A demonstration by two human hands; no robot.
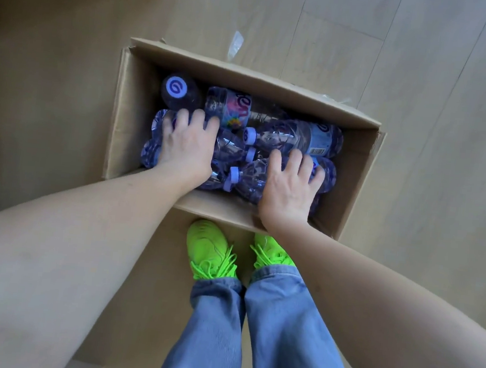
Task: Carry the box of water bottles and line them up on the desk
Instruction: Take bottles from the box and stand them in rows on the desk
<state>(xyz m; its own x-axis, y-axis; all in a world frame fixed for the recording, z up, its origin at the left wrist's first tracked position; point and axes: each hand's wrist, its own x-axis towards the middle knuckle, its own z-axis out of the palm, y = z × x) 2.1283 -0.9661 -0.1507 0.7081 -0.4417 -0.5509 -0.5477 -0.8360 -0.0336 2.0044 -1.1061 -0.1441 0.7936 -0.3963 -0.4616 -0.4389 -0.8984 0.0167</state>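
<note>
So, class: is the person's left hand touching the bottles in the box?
Touching. The head view shows the left hand spread flat on the lying bottles inside the box, fingers pressed against the plastic.

Pale wood-plank floor point(423, 82) carries an open cardboard box point(352, 176); two neon-green shoes point(208, 248) stand on it just beside the box's near wall.
</note>
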